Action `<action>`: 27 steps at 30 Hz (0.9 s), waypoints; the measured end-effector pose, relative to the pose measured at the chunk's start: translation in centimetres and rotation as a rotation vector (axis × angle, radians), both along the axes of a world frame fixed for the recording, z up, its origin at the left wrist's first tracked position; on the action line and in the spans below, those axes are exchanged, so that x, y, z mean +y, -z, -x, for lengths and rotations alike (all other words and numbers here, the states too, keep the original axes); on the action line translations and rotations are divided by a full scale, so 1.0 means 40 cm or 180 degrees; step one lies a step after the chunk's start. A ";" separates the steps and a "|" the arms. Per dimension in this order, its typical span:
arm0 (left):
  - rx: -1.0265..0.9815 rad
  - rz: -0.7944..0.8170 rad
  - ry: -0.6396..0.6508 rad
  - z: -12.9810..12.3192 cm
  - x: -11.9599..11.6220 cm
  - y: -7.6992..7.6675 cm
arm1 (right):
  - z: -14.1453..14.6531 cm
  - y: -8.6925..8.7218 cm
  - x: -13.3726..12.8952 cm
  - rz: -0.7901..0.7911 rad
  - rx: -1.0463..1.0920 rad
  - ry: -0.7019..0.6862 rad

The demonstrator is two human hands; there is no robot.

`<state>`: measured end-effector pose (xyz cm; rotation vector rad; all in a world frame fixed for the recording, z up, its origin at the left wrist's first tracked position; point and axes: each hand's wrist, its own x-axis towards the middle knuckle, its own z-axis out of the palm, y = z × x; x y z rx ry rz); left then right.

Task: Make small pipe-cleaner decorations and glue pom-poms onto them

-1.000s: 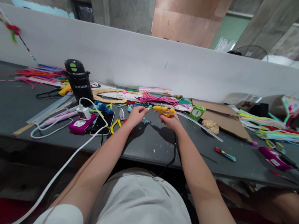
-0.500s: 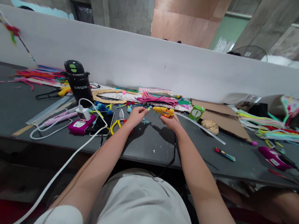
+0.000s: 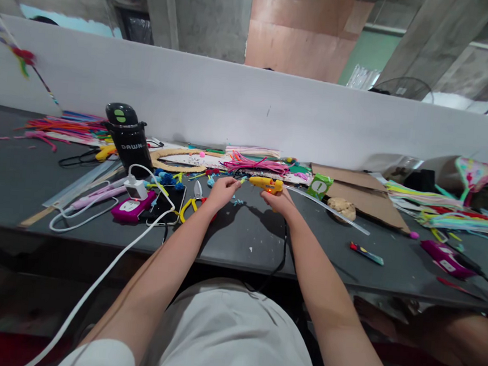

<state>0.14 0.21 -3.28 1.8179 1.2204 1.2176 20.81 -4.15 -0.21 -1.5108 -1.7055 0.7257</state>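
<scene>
My right hand is wrapped round the handle of a yellow glue gun with a small glowing orange light; its nozzle points left. Just left of the nozzle, my left hand pinches a small pale green piece between thumb and fingertips. The nozzle tip and the piece are very close; whether they touch cannot be made out. Small blue bits lie on the dark table below. Pliers with yellow and red handles rest left of my left hand.
A black bottle, white charger and its cable stand at the left. Pink pipe cleaners lie behind my hands. Right of them are a green packet, a beige ball, cardboard and a cutter. A person's leg shows lower right.
The whole view has shifted slightly, with the scene sitting a little lower. Both hands keep nearly the same pose and hold the same things.
</scene>
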 end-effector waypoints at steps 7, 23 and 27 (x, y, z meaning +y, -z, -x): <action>0.0036 0.0002 0.0025 0.001 -0.002 -0.003 | -0.008 0.007 0.007 -0.0003 -0.0002 0.0023; -0.0248 -0.0072 -0.0037 0.001 -0.012 -0.025 | -0.048 0.053 0.053 -0.0225 0.0188 0.0518; -0.0284 -0.0085 -0.0023 0.003 -0.006 -0.022 | -0.066 0.072 0.067 -0.0110 -0.0269 0.0684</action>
